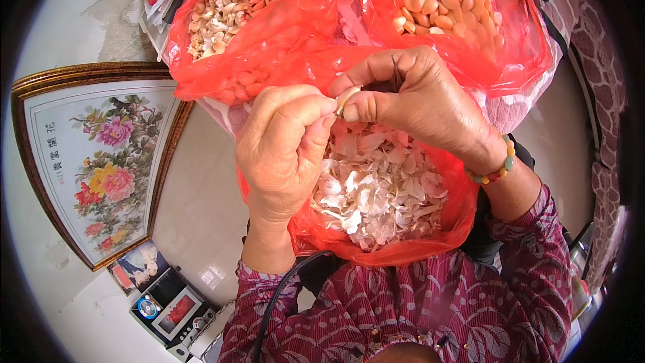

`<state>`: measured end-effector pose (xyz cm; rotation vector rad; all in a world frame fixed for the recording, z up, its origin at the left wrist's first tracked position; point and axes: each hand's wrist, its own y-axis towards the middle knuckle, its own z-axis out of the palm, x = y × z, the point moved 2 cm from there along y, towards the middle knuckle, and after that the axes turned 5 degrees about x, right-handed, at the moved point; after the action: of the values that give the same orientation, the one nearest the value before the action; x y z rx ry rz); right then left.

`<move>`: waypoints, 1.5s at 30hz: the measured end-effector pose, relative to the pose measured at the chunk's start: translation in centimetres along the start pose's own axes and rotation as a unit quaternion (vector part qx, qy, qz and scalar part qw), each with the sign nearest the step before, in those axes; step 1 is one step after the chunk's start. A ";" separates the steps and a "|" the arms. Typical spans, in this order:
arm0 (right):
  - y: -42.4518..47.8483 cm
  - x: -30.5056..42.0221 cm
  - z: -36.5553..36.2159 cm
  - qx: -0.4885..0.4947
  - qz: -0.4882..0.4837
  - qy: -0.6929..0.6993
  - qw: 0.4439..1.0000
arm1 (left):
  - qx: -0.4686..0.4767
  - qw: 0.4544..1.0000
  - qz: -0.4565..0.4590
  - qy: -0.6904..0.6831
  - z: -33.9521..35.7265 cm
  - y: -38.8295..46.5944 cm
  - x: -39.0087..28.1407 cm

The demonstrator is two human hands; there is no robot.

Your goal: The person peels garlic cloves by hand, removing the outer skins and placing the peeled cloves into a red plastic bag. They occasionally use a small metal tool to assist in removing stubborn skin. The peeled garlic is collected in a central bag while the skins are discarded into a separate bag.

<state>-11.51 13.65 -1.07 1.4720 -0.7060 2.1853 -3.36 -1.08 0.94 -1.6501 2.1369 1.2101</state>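
Between my fingertips, a garlic clove (347, 99) with whitish skin is pinched from both sides. My left hand (284, 146) grips its lower end, and my right hand (418, 96), with a beaded bracelet at the wrist, holds its upper end. A thin dark pointed thing shows between the fingers of my right hand. Below my hands, a red plastic bag (398, 257) on my lap holds a heap of papery garlic skins (378, 191). Unpeeled cloves (227, 15) lie in the bag at the upper left. Peeled cloves (448, 0) fill the bag at the upper right.
Both upper bags, a left red bag (302, 5) and a right red bag (529, 50), rest on a pink patterned cloth (509, 111). A framed flower picture (116, 161) stands at the left. Below it is a device (171, 312); a black cable (274, 302) passes my left sleeve.
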 end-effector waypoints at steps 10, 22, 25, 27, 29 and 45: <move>0.0 -0.2 0.0 -0.021 0.000 -0.033 0.999 | 0.016 0.999 0.023 0.035 0.3 -0.1 0.2; -0.7 -0.7 0.3 -0.038 0.012 -0.022 0.999 | -0.023 0.998 0.049 0.024 1.6 -0.5 0.3; -1.0 -0.1 0.6 -0.013 0.011 0.006 1.000 | -0.034 0.999 0.012 -0.026 1.1 -0.7 0.2; -0.9 -0.1 1.0 0.003 0.008 0.025 1.000 | -0.042 0.997 -0.011 -0.066 0.7 -1.0 0.2; -0.7 -0.5 1.5 0.009 0.004 0.047 0.999 | -0.055 0.993 -0.026 -0.104 0.4 -1.4 0.4; -1.5 -0.8 2.1 -0.014 0.005 0.186 0.982 | -0.042 0.979 -0.053 -0.190 0.5 -1.3 0.4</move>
<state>-8.85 13.49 -0.90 1.0022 -0.6104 2.3552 -2.48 -1.11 -0.22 -1.4029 1.7665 1.4618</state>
